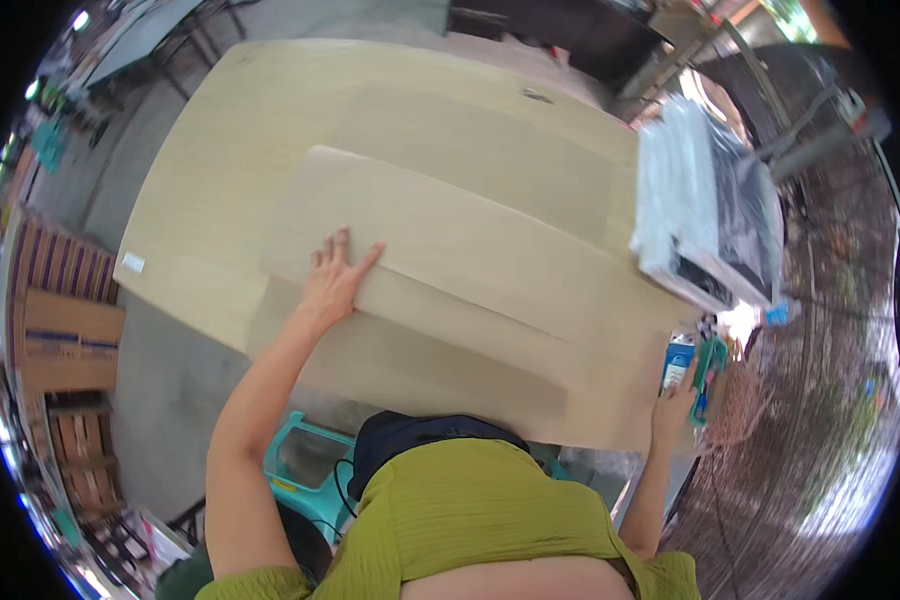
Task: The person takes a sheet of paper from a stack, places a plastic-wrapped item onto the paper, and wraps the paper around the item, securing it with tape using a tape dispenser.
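Left hand (337,284), spread open and gripping nothing, rests on the overlapped brown sheet (425,225) at mid-counter (205,190); the right hand (674,402) reaches the teal tool (710,362) and blue packet (678,358) near the right edge, its grip indeterminable. By judgement, laying out and overlapping appear done; fastening, nowhere visible, seems left.

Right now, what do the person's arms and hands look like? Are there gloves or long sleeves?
No gloves show: the left hand and right hand are bare, and so are the forearms. The sleeves are short and yellow-green, matching the crinkly top.
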A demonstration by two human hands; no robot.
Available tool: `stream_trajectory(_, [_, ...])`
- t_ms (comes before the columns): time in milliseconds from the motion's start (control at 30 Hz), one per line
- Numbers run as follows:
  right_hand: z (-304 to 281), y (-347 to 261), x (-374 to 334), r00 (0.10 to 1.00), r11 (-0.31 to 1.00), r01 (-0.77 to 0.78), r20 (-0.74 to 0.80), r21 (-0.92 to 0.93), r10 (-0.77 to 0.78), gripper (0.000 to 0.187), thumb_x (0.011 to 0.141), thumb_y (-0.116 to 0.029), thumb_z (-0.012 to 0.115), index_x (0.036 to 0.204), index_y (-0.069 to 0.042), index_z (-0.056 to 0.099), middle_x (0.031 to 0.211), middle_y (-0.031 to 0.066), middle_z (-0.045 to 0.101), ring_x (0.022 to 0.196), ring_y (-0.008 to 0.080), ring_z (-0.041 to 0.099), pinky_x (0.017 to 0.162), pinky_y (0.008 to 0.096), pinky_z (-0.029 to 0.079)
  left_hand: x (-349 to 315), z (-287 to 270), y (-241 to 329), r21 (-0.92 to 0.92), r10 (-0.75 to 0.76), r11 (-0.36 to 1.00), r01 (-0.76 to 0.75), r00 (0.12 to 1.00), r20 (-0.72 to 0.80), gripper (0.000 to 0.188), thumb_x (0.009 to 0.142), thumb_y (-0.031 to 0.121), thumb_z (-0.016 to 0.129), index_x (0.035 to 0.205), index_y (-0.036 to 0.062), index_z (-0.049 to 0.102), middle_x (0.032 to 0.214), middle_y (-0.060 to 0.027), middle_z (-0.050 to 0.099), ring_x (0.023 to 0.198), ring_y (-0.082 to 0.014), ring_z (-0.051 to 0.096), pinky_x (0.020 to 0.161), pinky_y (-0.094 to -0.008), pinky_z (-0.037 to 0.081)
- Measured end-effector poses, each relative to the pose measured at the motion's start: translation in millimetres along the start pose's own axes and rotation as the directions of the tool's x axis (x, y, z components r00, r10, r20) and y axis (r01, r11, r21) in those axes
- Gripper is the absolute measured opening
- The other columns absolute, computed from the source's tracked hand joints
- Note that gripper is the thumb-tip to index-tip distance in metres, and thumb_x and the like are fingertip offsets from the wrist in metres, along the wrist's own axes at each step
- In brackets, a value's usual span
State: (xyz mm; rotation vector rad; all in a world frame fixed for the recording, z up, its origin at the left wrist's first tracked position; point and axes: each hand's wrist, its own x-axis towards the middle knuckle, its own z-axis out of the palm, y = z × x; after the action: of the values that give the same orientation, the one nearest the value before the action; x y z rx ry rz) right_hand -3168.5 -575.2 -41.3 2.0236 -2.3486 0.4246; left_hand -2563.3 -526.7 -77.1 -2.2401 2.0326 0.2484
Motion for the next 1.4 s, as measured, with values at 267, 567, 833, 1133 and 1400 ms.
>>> stream_trajectory(267, [-25.7,-297.4,25.8,0.647,0.555,0.559,0.095,0.615,-0.757,0.081,0.075,-0.018,0.083,0.148,-0.021,0.048,0.105,0.0178,0.066,0.09,0.0292,0.064,0.081,0.0383,0.051,-15.3,22.9,-23.2,-0.111,-0.056,0.993,0.044,0.992,-0.114,0.122,0.055,0.027,0.091,0.157,0.0176,0.024,0.159,-0.0222,0.025,0.141,-0.0393,0.036,0.11,-0.0507,0.038])
stream_trajectory(567, [66.6,-457.3,-13.6,0.36,0.41,0.679,0.211,0.609,-0.909,0.072,0.075,-0.035,0.082,0.141,-0.035,0.055,0.073,0.0138,0.053,0.065,0.0277,0.061,0.063,0.04,0.051,-23.2,32.7,-47.3,-0.332,-0.021,0.94,-0.075,0.961,-0.276,0.129,0.047,0.028,0.095,0.154,0.0082,0.025,0.154,-0.0174,0.033,0.13,-0.0353,0.049,0.107,-0.0421,0.045])
stream_trajectory(833, [76.8,-480.5,-10.9,0.281,0.419,0.716,0.32,0.558,-0.905,0.069,0.074,-0.035,0.081,0.139,-0.029,0.059,0.073,0.0157,0.059,0.066,0.0273,0.061,0.066,0.0395,0.051,-24.3,34.2,-60.9,-0.601,-0.084,0.795,-0.081,0.967,-0.242,0.156,0.043,0.024,0.097,0.157,0.009,-0.008,0.144,-0.0189,0.046,0.128,-0.0383,0.05,0.108,-0.0413,0.045])
stream_trajectory(1133, [66.5,-495.7,-8.1,0.162,0.397,0.81,0.486,0.431,-0.859,0.061,0.077,-0.037,0.076,0.134,-0.021,0.061,0.085,0.0202,0.068,0.081,0.0344,0.068,0.073,0.0452,0.055,-21.3,25.7,-61.7,-0.623,-0.087,0.78,-0.066,0.973,-0.212,0.15,0.042,0.022,0.096,0.159,0.0143,0.003,0.149,-0.0123,0.044,0.13,-0.0359,0.05,0.107,-0.0415,0.046])
stream_trajectory(1400, [46.5,-526.4,-9.3,0.025,0.317,0.881,0.632,0.353,-0.775,0.051,0.075,-0.034,0.077,0.12,-0.012,0.066,0.093,0.0165,0.072,0.088,0.036,0.07,0.078,0.0467,0.056,-22.2,34.4,-66.1,-0.524,-0.049,0.849,-0.065,0.978,-0.203,0.134,0.043,0.025,0.095,0.157,0.0172,0.025,0.157,-0.0065,0.034,0.137,-0.0289,0.044,0.109,-0.0398,0.045])
